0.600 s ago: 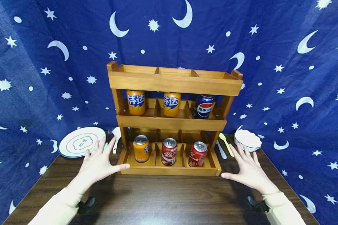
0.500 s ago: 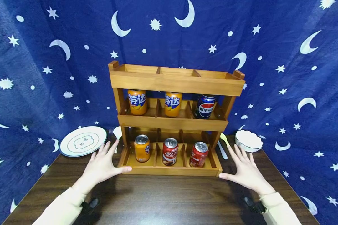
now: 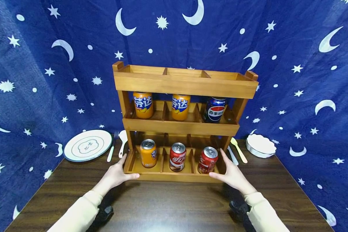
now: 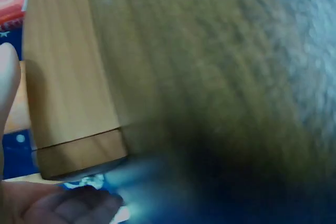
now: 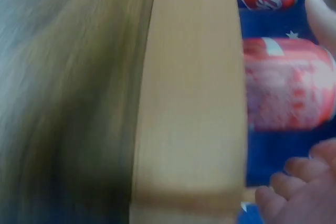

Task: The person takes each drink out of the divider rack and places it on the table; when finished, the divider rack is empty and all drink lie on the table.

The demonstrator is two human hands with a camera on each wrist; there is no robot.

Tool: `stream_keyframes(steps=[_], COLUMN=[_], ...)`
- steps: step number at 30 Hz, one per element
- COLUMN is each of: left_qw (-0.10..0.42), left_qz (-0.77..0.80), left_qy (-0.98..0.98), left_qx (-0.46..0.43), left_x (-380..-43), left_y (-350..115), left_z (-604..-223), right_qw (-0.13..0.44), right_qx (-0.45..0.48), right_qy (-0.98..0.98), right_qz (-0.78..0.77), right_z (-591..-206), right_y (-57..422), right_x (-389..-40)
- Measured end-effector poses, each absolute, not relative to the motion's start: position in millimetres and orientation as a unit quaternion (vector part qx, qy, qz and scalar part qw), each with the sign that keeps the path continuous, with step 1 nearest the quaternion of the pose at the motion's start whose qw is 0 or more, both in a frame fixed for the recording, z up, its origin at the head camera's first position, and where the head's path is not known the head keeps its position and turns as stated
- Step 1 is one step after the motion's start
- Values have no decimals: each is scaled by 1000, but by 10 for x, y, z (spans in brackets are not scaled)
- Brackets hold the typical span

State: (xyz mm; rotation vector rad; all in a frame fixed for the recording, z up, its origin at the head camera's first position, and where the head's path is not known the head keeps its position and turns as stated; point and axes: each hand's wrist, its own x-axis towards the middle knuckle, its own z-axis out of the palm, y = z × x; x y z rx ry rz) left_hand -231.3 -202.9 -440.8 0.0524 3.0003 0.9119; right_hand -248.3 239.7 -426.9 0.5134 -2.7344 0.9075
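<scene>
A wooden three-tier rack (image 3: 185,84) stands on the table. My left hand (image 3: 116,175) is at its lower left corner, the thumb reaching over the front board and the fingers along the side. Mirroring it, my right hand (image 3: 231,174) spreads thumb and fingers about the lower right corner; firm contact cannot be told. The bottom tier carries an orange soda can (image 3: 148,155), a red cola can (image 3: 178,157) and another red can (image 3: 207,161), nearest my right hand. Two orange cans, one on the left (image 3: 143,105) and one mid-tier (image 3: 180,108), and a dark blue cola can (image 3: 215,111) fill the middle tier.
Left of the rack are a plate (image 3: 75,145), a fork (image 3: 112,148) and a white spoon (image 3: 122,140). To the right lie a light-handled utensil (image 3: 233,157), a yellow-green spoon (image 3: 239,150) and a white scalloped bowl (image 3: 261,145). A blue star-patterned cloth (image 3: 162,42) hangs behind.
Both hands have moved inward, from beside the rack to its lower corners, and their fingers are less spread. The cans keep their places in the rack.
</scene>
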Motion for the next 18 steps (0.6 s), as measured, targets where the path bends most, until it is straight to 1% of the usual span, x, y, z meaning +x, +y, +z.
stream_keyframes(steps=[5, 13, 18], left_qw=[7, 15, 18], left_qz=[326, 376, 392], left_qy=[945, 926, 920], left_qx=[11, 17, 4], left_x=[-2361, -2395, -2402], left_y=[-2037, -2044, -2052], left_z=[-4493, -4503, -4523], right_qw=[93, 107, 112], right_qx=[164, 96, 74], right_qy=[-914, -899, -885], right_qz=[358, 413, 445], right_z=[-4342, -4394, -4442], right_y=[2255, 2172, 2162], right_x=[-2610, -2715, -2729])
